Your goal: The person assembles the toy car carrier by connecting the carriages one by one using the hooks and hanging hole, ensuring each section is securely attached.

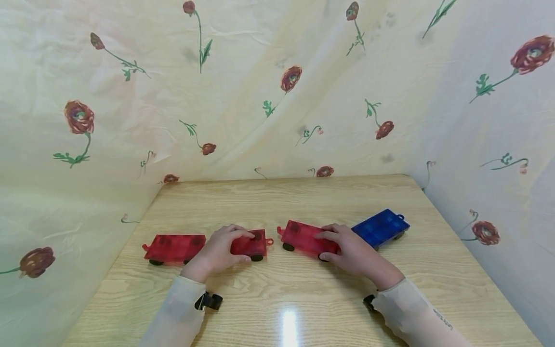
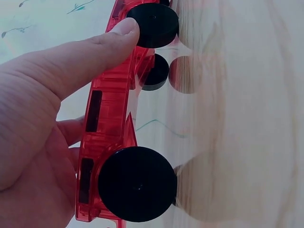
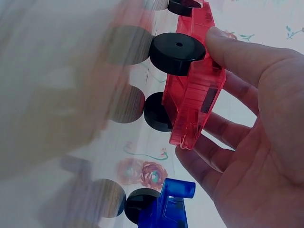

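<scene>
My left hand (image 1: pixel 222 250) grips a translucent red toy train car (image 1: pixel 256 243) with black wheels, thumb along its near side. This car has a small loop on its right end. In the left wrist view the thumb touches a wheel (image 2: pixel 153 26). My right hand (image 1: pixel 347 246) holds another red toy train car (image 1: pixel 305 236) between thumb and fingers. Its left hook sits just apart from the loop, a little farther back, and the car is angled. Beyond the right hand lies a blue toy train car (image 1: pixel 381 226), its near end partly hidden; the right wrist view shows its blue hook (image 3: pixel 180 187).
A third red toy train car (image 1: pixel 175 248) stands left of my left hand, its hook pointing left; whether it joins the held car is hidden. All rest on a wooden table (image 1: pixel 269 299). Flowered cloth (image 1: pixel 243 96) hangs behind and along both sides.
</scene>
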{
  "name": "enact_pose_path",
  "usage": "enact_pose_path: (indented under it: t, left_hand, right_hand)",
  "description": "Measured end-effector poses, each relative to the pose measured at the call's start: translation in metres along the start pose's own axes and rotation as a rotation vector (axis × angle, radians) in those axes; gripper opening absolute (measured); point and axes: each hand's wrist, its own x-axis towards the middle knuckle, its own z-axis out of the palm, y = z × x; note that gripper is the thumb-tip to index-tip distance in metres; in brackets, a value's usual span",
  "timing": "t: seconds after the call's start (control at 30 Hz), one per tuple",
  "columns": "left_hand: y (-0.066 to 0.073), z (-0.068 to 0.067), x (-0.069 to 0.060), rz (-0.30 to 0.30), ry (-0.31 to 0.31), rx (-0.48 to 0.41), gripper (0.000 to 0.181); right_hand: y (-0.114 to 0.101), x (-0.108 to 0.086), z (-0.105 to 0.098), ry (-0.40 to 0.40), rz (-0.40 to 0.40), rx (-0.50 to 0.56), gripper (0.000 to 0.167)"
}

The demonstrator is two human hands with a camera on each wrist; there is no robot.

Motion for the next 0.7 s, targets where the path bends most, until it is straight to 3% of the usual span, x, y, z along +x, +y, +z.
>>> enact_pose_path:
  t: [0.7]
  left_hand:
    - [-0.0036,0.0013,0.0012,0.023,0.009,-0.083,0.059]
  right_hand:
    - [-0.0003,-0.0004,-0.0003,-0.017,0.000,0.036,0.044]
